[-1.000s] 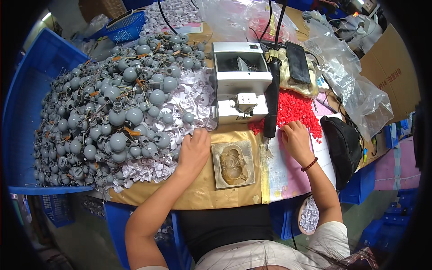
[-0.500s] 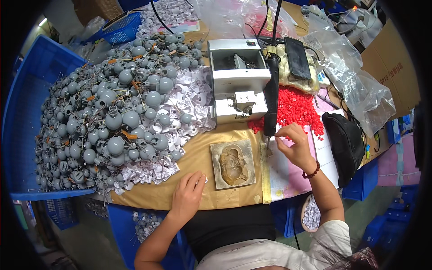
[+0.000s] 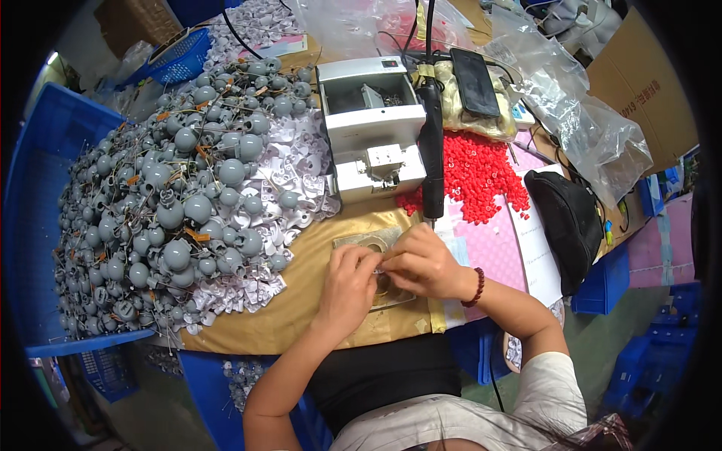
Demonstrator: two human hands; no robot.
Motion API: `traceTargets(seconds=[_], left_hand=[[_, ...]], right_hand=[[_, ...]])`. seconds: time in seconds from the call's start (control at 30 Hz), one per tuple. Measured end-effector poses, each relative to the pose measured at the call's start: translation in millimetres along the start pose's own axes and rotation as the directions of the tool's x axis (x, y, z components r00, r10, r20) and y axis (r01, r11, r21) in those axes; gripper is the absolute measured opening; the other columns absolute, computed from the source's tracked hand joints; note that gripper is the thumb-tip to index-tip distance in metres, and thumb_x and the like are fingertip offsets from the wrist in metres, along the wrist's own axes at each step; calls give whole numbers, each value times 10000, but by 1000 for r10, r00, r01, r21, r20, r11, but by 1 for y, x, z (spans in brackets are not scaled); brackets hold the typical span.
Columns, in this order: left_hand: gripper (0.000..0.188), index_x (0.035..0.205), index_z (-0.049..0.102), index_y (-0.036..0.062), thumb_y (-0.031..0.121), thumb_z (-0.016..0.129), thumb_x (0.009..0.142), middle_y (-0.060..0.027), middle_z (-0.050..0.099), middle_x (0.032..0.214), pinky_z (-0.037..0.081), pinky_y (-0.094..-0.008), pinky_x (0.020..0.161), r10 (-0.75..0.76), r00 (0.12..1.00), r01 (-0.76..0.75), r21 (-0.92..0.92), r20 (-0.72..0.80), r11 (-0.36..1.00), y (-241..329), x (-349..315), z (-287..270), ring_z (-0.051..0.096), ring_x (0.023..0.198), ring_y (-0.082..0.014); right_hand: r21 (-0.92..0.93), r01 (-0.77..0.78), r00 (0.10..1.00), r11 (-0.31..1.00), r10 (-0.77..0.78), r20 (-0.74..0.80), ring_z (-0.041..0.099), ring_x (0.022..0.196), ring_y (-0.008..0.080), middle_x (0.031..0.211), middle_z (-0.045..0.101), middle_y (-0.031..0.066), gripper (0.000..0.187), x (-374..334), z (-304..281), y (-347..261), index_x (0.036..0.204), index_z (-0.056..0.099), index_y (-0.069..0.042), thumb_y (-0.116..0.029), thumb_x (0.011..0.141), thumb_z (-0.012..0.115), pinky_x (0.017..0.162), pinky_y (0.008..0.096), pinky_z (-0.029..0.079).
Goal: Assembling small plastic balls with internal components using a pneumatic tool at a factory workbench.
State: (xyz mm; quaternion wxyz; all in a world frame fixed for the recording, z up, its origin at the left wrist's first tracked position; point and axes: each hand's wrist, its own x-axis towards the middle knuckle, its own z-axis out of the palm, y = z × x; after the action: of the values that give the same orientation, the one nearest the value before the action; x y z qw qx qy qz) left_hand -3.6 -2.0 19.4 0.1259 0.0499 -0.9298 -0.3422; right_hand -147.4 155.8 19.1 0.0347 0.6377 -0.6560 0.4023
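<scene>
Above the square metal block with a hollowed-out shape, my left hand and my right hand come together, fingertips nearly touching. Both are closed in a pinch. Whatever small thing sits between the fingers is hidden by them. The hands also cover most of the block's hollow. Just beyond my right hand hangs a black electric screwdriver, its tip pointing down.
Grey ball-shaped parts with wires heap up on the left beside white plastic pieces. A white machine with a tray stands behind the block. To the right lie small red parts, a phone and a black pouch.
My right hand has moved left from the screwdriver tip to the block. My left hand has come up and right from the table to meet it. The whole view has shifted slightly.
</scene>
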Motion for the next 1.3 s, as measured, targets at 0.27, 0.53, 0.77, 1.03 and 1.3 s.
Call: traceTargets(seconds=[0.27, 0.53, 0.77, 1.03, 1.3], left_hand=[[459, 1281, 566, 9, 42, 705, 845, -197, 594, 1221, 404, -464, 1094, 68, 983, -38, 172, -172, 984, -4, 75, -80, 517, 1215, -391], [444, 1224, 634, 66, 135, 743, 799, -168, 661, 1171, 509, -488, 980, -328, 940, 287, 744, -96, 604, -88, 200, -149, 581, 1186, -382], [384, 1202, 662, 129, 199, 741, 833, -156, 701, 1178, 525, -447, 941, -244, 952, 307, 595, -186, 743, -83, 200, -170, 669, 1078, -343], [310, 1119, 689, 75, 185, 747, 835, -78, 742, 966, 550, -315, 788, 178, 724, -126, 126, -666, 984, -17, 194, -230, 696, 858, -169], [296, 1200, 673, 62, 160, 717, 924, -21, 692, 1031, 503, -238, 804, 122, 919, -159, -68, -376, 985, 43, 163, -247, 625, 907, -80]], right_hand=[[-185, 126, 988, 975, -106, 115, 607, 959, 243, 993, 632, 56, 320, -3, 19, 8, 1051, 651, -58, -145, 769, 772, 875, 392, 461], [-151, 175, 982, 973, -160, 103, 617, 1024, 263, 1101, 658, 89, 342, -12, 25, 5, 1093, 670, -27, -133, 774, 732, 877, 410, 477], [-96, 18, 996, 995, -10, 87, 584, 1103, 279, 1150, 639, 72, 316, -14, 26, 1, 1083, 679, -70, -155, 790, 762, 912, 415, 468], [-190, -46, 996, 981, 59, 66, 582, 1107, 282, 1141, 649, 65, 269, -18, 32, -8, 1067, 691, -98, -162, 817, 767, 911, 406, 469], [-176, -58, 998, 983, 61, 13, 611, 1062, 281, 1107, 668, 62, 257, -14, 38, -10, 1040, 689, -86, -123, 806, 785, 873, 402, 482]])
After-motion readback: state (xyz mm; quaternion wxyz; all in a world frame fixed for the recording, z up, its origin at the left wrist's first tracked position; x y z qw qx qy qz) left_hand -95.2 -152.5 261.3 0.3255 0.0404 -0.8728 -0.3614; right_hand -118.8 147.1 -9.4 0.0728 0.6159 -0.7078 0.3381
